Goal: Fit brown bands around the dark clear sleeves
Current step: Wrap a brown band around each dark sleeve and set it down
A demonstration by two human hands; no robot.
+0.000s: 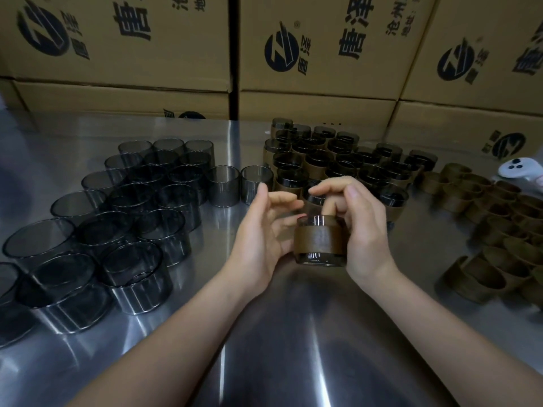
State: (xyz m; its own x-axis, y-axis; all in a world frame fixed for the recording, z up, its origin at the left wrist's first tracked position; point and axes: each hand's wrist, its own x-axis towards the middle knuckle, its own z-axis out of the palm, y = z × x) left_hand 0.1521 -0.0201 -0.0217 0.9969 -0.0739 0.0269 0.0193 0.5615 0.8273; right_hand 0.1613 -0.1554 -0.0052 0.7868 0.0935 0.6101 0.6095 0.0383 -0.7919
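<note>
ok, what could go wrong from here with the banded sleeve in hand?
1. The right hand grips the banded sleeve, one finger inside its rim, while the left hand is open beside it. The sleeve could slip onto the steel table.
2. Finished sleeves stand packed close behind the hands, so setting this one down may knock them.

- There is only one view: a camera worn on the person's head, which looks forward and down over a metal table [279,348].
- The lens is wide, so the cardboard boxes [323,54] behind the table lean toward the picture edges.
- The camera is near: both forearms enter from the bottom edge, and the left hand [261,230], the right hand [364,233] and the banded sleeve [320,240] sit in the middle.
- The view reaches from the plain dark sleeves [123,218] at the left to the loose brown bands [499,230] at the right.
</note>
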